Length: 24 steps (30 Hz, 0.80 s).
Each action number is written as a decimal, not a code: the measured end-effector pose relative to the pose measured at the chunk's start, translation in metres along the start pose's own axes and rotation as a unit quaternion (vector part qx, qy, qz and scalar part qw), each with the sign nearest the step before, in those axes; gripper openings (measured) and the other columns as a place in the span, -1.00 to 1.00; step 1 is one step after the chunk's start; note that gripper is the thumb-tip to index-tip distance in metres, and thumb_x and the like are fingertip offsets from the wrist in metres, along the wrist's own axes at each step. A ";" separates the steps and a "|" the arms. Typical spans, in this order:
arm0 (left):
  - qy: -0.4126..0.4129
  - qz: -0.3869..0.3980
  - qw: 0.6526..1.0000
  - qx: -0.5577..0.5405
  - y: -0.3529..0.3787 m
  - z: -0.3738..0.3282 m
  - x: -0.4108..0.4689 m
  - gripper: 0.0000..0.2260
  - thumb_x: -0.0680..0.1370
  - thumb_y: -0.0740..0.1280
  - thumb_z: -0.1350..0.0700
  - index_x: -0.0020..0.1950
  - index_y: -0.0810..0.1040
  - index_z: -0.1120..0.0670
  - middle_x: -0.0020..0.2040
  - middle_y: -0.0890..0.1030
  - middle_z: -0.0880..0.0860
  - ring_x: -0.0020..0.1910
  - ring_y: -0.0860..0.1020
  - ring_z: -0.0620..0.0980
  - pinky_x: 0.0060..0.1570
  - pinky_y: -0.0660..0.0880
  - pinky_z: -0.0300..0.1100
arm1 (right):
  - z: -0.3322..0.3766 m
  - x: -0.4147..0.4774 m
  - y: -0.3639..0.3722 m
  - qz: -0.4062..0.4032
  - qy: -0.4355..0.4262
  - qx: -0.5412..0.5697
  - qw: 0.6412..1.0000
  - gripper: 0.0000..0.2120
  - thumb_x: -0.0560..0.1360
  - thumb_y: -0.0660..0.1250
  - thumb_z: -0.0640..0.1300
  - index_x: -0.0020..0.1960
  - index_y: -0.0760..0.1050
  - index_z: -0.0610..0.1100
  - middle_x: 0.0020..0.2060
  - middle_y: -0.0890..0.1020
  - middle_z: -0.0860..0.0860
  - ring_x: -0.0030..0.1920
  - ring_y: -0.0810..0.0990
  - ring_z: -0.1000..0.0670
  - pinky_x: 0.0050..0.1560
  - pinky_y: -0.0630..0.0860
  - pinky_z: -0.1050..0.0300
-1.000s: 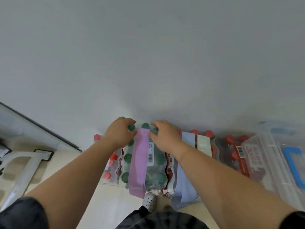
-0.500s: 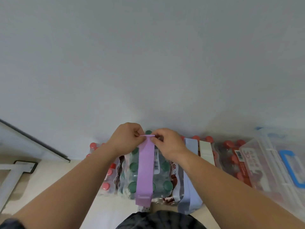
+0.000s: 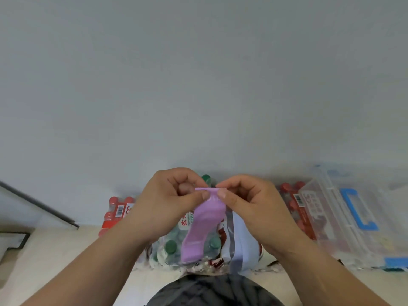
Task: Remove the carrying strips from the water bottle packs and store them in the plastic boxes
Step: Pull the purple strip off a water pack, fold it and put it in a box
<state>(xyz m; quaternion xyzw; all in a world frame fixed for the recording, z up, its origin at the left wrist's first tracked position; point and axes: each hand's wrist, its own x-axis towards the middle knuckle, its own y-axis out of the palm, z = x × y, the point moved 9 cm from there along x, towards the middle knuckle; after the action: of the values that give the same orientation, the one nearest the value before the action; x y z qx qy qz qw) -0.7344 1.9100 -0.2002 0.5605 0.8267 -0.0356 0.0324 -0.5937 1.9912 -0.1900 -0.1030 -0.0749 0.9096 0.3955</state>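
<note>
A purple carrying strip [image 3: 204, 226] rises off the green-capped water bottle pack [image 3: 171, 247] on the floor by the wall. My left hand [image 3: 170, 202] and my right hand [image 3: 247, 202] pinch its far end between thumb and fingers, lifted above the pack. The strip's near end still lies against the pack's front. A pale blue strip [image 3: 240, 246] runs over the neighbouring pack, partly behind my right forearm.
Red-capped bottle packs stand to the left [image 3: 117, 212] and right [image 3: 295, 206]. A clear plastic box [image 3: 344, 219] with blue handle and clasps sits at the right against the grey wall. A white frame [image 3: 11, 239] lies on the floor at far left.
The far end of the purple strip has come off the pack top. Both hands have lifted it up and toward me, and the strip now bows upward.
</note>
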 end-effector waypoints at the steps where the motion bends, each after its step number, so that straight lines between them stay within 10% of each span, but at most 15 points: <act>1: 0.007 0.003 1.000 -0.019 0.006 -0.005 -0.004 -0.95 0.44 0.49 0.25 -0.16 0.68 0.12 -0.28 0.57 0.46 -0.31 0.51 0.15 -0.18 0.44 0.02 | 0.004 -0.006 -0.002 0.001 -0.007 0.002 1.000 -0.87 0.51 0.46 -0.20 -0.09 0.70 0.02 -0.24 0.72 -0.04 -0.22 0.63 -0.04 -0.14 0.61 0.08; 24: -0.014 -0.019 1.000 -0.010 0.135 -0.008 -0.105 -0.74 0.45 0.40 0.48 -0.28 0.68 0.14 -0.38 0.59 0.20 -0.35 0.49 0.05 -0.30 0.43 -0.10 | -0.029 -0.144 -0.072 -0.027 -0.016 0.121 0.992 -0.78 0.45 0.45 -0.43 -0.22 0.68 -0.13 -0.36 0.68 -0.04 -0.31 0.60 0.07 -0.25 0.55 0.24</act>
<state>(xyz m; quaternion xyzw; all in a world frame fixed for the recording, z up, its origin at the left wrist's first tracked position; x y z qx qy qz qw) -0.5702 1.8638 -0.1855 0.5435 0.8372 -0.0361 0.0488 -0.4401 1.9355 -0.1837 -0.0381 0.0270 0.9025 0.4281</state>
